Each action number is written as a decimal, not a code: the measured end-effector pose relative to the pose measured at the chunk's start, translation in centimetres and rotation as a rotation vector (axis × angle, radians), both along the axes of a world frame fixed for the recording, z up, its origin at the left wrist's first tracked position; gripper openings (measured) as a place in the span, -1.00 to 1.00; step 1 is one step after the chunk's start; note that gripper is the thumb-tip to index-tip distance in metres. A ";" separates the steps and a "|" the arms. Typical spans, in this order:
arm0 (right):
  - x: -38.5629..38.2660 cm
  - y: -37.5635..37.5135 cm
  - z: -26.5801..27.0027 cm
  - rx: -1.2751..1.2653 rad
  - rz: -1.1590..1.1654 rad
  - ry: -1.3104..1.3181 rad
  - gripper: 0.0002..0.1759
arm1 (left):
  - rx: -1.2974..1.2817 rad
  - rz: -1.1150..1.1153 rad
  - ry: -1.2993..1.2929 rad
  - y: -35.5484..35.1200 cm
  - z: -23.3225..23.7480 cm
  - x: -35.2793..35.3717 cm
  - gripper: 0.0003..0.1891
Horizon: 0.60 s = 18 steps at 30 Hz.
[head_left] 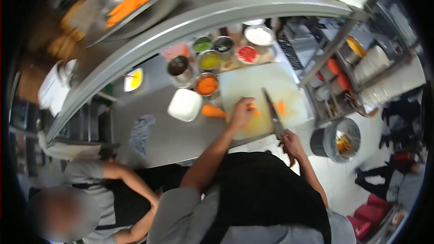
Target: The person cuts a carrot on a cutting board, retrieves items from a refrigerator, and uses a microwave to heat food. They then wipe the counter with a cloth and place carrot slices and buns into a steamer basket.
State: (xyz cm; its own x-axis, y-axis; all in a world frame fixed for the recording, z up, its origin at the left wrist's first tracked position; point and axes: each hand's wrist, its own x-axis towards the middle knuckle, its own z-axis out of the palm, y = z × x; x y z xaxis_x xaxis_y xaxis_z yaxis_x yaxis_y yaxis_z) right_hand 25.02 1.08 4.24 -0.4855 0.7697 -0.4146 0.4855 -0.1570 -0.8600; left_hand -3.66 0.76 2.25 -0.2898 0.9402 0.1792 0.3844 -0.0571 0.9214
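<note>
My right hand (291,144) is wrapped round the handle of a large kitchen knife (274,116), its blade pointing away from me over the white cutting board (266,74). On the board, my left hand (242,114) is closed, fingertips pinched on a small piece of carrot (252,106). Cut orange carrot pieces (280,107) lie just right of the blade. A larger peeled carrot (213,111) rests on the steel counter, left of the board and partly against its edge.
Left of the board are a white square container (185,105), a tin of orange food (207,85) and several other tins. A blue-grey cloth (142,134) lies on the counter. A steel shelf (203,11) crosses above. A waste bin (342,141) stands right; a co-worker (108,187) is left.
</note>
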 end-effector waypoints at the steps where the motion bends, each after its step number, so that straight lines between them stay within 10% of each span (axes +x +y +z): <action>1: 0.0 -0.3 -1.1 -0.036 -0.008 0.047 -0.74 | -0.010 0.034 -0.033 -0.8 -0.3 -0.6 -0.60; 18: 3.2 2.6 0.7 -0.179 0.202 0.025 -0.70 | 0.015 0.191 0.303 -6.7 -1.4 1.2 -0.71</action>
State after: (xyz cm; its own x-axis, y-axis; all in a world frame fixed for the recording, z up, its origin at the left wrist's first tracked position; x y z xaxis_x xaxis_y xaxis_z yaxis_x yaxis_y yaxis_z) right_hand 28.18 3.67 4.92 -0.6334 0.5718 -0.5214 0.5017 -0.2095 -0.8393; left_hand -2.48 -5.97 0.86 -0.3915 0.8709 0.2971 0.6453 0.0297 0.7634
